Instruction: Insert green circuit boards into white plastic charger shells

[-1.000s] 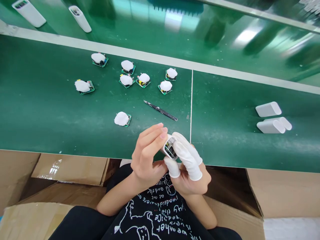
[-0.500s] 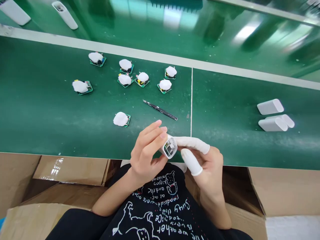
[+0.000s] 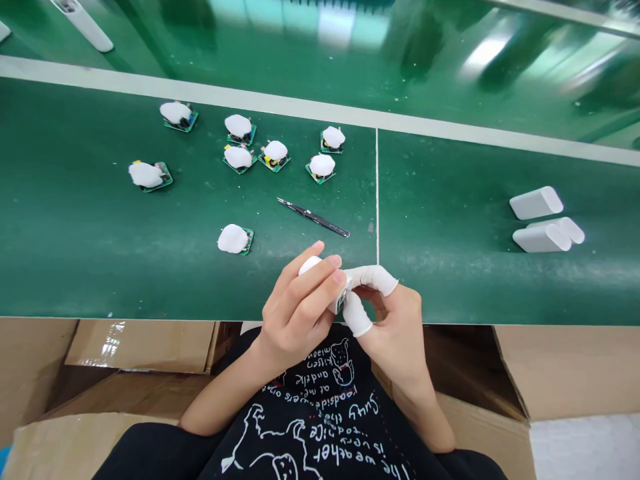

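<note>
My left hand grips a small white charger shell at the near edge of the green table; most of the shell is hidden by my fingers. My right hand, with white finger cots on thumb and forefinger, pinches the shell's open end where a circuit board sits inside. Black tweezers lie on the table just beyond my hands. One circuit board with a white cap lies to the left of my hands.
Several more white-capped circuit boards are scattered at the back left. Two white shells lie at the right. A glossy green conveyor runs behind, carrying a white shell. Cardboard boxes stand below the table edge.
My left hand has turned the shell so its open end faces my right hand. My right fingers have curled in and now pinch that end. The view has shifted slightly.
</note>
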Demonstrator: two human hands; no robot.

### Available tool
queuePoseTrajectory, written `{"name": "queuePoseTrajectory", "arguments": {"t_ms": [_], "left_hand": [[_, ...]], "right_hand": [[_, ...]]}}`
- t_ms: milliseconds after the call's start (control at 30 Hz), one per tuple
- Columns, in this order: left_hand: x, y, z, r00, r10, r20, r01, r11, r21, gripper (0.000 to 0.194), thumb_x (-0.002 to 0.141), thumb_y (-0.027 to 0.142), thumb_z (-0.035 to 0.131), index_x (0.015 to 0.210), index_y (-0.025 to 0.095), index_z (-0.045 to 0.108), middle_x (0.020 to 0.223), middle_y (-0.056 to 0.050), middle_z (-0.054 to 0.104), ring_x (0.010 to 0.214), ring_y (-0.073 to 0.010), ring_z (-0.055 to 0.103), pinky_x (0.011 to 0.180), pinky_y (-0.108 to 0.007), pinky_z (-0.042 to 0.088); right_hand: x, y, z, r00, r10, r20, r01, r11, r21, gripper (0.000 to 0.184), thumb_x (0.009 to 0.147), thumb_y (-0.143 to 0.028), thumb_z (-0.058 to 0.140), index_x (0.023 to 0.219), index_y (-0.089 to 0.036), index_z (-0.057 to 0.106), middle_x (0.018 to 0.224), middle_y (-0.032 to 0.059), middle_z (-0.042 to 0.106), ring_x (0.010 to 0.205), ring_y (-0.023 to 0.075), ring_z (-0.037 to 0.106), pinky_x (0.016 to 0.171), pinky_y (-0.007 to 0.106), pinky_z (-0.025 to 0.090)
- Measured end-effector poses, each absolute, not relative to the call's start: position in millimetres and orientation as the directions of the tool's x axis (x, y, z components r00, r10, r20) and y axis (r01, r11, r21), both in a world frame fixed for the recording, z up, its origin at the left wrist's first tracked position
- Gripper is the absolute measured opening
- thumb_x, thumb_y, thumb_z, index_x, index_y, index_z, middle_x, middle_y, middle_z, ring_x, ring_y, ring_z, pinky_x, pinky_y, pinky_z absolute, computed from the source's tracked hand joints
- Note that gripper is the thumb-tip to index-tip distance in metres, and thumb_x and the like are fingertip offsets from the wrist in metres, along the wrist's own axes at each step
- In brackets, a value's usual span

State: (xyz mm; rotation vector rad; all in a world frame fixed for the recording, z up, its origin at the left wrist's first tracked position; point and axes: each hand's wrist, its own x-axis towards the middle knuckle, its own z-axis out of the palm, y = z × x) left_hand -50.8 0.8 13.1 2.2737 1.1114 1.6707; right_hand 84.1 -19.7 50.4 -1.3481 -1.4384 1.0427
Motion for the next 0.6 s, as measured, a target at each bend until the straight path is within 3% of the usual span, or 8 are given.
{"name": "queuePoseTrajectory", "arguments": {"t_ms": [233, 400, 600], "left_hand": [[-61.3, -2.9, 16.1, 0.23, 0.734, 0.639, 0.478, -0.657, 0.583, 0.048, 0.081, 0.001, 0.064, 0.126, 0.014, 0.054, 0.12, -0.012, 0.068, 0.119, -0.0215, 0.064, 0.099, -0.036, 0.06], [-60.4, -8.2, 17.3, 0.288, 0.744, 0.603, 0.506, -0.652, 0.564, 0.048, 0.083, -0.002, 0.057, 0.128, 0.014, 0.053, 0.121, -0.012, 0.068, 0.121, -0.0224, 0.063, 0.1, -0.039, 0.06], [-59.0, -10.4, 20.8, 0.327, 0.733, 0.597, 0.473, -0.673, 0.568, 0.044, 0.086, -0.001, 0.058, 0.127, 0.014, 0.054, 0.12, -0.011, 0.067, 0.122, -0.024, 0.062, 0.1, -0.042, 0.061]], "right_hand": [[95.9, -16.0, 58.7, -0.102, 0.994, 0.032, 0.29, 0.061, -0.955, 0.021, 0.085, -0.009, 0.056, 0.097, -0.02, 0.069, 0.095, -0.0013, 0.076, 0.083, 0.0143, 0.073, 0.078, 0.026, 0.061], [95.9, -19.6, 61.6, -0.086, 0.994, 0.063, 0.469, 0.096, -0.878, 0.026, 0.084, -0.008, 0.052, 0.098, -0.02, 0.07, 0.09, -0.0029, 0.076, 0.074, 0.012, 0.072, 0.074, 0.024, 0.06], [97.3, -20.9, 58.9, -0.063, 0.994, 0.094, 0.469, 0.112, -0.876, 0.019, 0.085, -0.011, 0.054, 0.091, -0.02, 0.069, 0.084, -0.0038, 0.075, 0.066, 0.0113, 0.068, 0.066, 0.023, 0.058]]}}
